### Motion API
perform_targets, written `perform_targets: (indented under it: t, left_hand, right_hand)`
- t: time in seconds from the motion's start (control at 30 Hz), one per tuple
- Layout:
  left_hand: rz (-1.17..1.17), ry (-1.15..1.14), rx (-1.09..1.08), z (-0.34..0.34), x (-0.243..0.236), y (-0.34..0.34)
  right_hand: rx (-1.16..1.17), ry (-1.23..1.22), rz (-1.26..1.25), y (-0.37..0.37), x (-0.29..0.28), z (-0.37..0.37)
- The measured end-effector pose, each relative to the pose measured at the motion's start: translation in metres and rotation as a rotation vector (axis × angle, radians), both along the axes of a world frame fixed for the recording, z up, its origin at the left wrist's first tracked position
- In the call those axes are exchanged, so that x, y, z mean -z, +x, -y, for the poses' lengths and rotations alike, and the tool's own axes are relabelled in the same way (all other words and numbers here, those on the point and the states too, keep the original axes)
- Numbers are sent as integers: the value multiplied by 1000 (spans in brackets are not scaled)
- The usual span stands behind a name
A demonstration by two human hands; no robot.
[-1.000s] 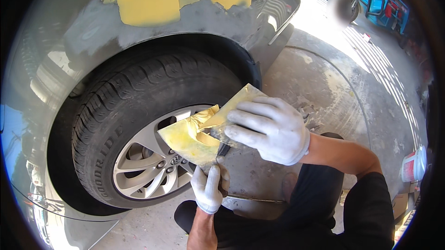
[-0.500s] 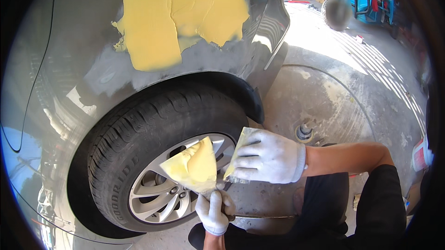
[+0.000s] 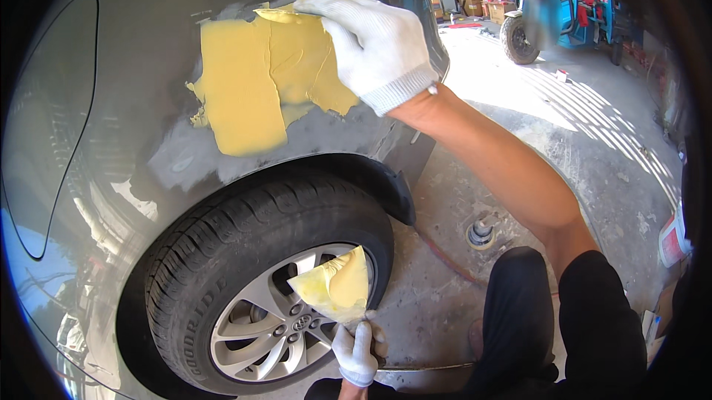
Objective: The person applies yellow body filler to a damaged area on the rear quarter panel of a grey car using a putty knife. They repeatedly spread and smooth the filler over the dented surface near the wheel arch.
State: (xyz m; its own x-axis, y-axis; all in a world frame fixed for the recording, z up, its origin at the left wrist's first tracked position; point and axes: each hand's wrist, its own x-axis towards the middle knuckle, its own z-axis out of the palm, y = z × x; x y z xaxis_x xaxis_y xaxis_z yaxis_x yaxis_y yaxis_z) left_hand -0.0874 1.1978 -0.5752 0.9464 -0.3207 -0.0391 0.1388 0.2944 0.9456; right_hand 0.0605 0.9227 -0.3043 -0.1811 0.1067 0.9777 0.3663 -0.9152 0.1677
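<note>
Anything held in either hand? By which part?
Left hand: scraper, by its narrow lower end. Right hand: spreader, one yellow-smeared edge showing; the exact place of the hold is hidden behind the hand.

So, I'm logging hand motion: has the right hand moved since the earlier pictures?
Yes: the right hand has risen from beside the wheel to the yellow paste on the car's panel.
</note>
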Motion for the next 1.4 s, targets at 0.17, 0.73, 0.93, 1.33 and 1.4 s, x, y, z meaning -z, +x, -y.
perform_targets:
  t: [0.17, 0.73, 0.93, 1.33, 1.4]
  left_hand:
    - [-4, -1, 32, -10, 9, 5]
    - [11, 25, 42, -13, 4, 4]
    - [11, 13, -9, -8, -4, 0]
    - [15, -3, -24, -8, -5, -2]
    - [28, 15, -15, -9, -7, -1]
  right_hand:
    - [10, -43, 98, 25, -17, -1]
    - [46, -27, 1, 25, 29, -30]
    - [61, -15, -114, 14, 60, -44]
    - [82, 6, -168, 2, 103, -67]
    - [91, 9, -201, -2, 108, -71]
